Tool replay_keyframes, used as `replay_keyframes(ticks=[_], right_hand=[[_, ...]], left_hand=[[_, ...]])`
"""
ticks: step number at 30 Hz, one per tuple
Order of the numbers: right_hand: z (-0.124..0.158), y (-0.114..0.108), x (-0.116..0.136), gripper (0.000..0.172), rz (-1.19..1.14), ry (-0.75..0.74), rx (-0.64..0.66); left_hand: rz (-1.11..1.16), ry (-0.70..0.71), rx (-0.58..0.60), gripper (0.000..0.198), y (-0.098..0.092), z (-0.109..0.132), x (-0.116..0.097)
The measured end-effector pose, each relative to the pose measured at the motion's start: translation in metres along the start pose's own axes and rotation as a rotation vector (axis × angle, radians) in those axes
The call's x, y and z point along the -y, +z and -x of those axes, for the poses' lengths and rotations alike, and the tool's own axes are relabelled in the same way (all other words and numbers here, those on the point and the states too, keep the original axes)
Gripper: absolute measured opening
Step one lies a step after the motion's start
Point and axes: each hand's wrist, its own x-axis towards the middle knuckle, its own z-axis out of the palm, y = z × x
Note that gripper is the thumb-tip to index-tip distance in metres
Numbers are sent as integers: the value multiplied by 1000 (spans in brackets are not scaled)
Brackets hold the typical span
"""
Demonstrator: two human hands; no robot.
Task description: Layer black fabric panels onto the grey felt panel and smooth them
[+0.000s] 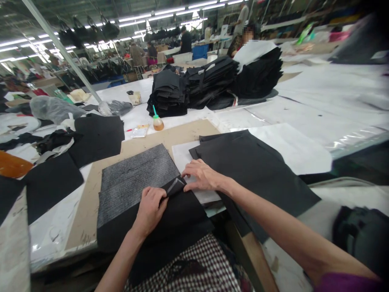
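A grey ribbed fabric panel lies on a brown board, with a black fabric piece along its near side. The black piece hangs over the table's front edge. My left hand is closed on the folded edge of the black piece, thumb and fingers pressed together. At the fold's right corner, my right hand has its thumb and curled fingers around the edge. Between the two hands, a paler strip of the underside shows at the fold. Black sheets lie just beyond my right hand.
The brown board carries a small glue bottle with a green nozzle. Tall stacks of black pieces stand behind it. Loose black panels and plastic bags lie at left. A metal pole rises there. People work in the background.
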Motion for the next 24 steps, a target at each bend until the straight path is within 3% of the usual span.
replay_keyframes(ticks=[2,4,6,8,14,24], right_hand=[[1,1,4,48,-123,14,-3],[-2,8,9,56,-273,56,20],[-9,15,12,52,-368,122,50],[-15,20,11,41,-356,163,57],[-21,15,-4,26,-174,19,44],[-20,28,-20,18,-156,-47,-47]], left_hand=[[1,-33,-50,8,3,0,1],[7,-100,-75,29,4,-2,1],[16,-180,-68,53,3,-5,0],[21,-233,-38,61,0,-10,0],[22,-212,3,22,0,-20,9],[-97,-140,-71,21,11,-21,15]])
